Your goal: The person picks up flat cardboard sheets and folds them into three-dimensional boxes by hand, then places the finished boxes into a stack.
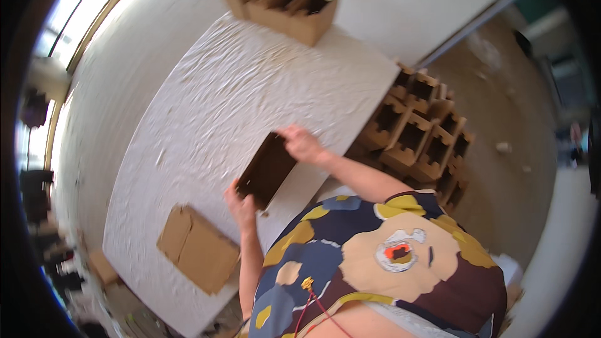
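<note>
An open cardboard box [268, 169], long and narrow with a dark inside, is tilted between my two hands over the table. My left hand [241, 205] grips its near left end, thumb on the rim and fingers wrapped around the outside. At the far right end, my right hand [302, 144] is closed on the box's edge. Some of the fingers on both hands are hidden. To the left of my left hand lies a flat piece of brown cardboard [197, 247], creased near one end.
A wrinkled white cover lies over the table [250, 75]. Several open cardboard boxes [285, 15] stand in a row at its far edge. More open boxes [416, 134] with notched rims are stacked beside the table on the right. A white wall [400, 6] rises behind.
</note>
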Demonstrator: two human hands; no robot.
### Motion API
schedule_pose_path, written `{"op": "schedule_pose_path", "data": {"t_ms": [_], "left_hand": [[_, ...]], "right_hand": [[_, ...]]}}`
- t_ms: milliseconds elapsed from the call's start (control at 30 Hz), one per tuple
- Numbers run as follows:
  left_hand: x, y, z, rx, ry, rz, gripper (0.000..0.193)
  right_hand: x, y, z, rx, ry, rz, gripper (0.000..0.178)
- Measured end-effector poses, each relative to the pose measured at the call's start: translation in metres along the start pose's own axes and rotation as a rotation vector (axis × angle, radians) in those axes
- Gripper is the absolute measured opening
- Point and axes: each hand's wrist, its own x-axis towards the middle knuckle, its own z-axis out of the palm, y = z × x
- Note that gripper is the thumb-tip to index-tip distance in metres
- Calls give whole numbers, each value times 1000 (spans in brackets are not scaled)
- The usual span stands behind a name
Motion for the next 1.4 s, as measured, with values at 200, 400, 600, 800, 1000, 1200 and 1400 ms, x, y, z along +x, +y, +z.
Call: {"op": "schedule_pose_path", "data": {"t_ms": [200, 400, 600, 800, 1000, 1200, 1400], "left_hand": [[43, -46, -17, -19, -144, -18, 34], [73, -14, -8, 236, -238, 162, 19], [85, 4, 3, 385, -212, 237, 19], [93, 5, 10, 464, -240, 297, 19], [89, -12, 17, 246, -192, 213, 44], [91, -52, 23, 148, -171, 293, 89], [82, -18, 25, -318, -288, 36, 73]], "right_hand": [[-19, -12, 4, 19, -124, 332, 35], [-27, -32, -10, -48, -114, 532, 27], [-31, -27, 3, -75, -49, 581, 23], [-30, -31, -1, -132, -63, 595, 26], [-30, -27, 9, -175, -8, 595, 36], [-24, -30, 37, -440, -64, 539, 54], [-17, -47, 13, -304, -232, 599, 79]]}}
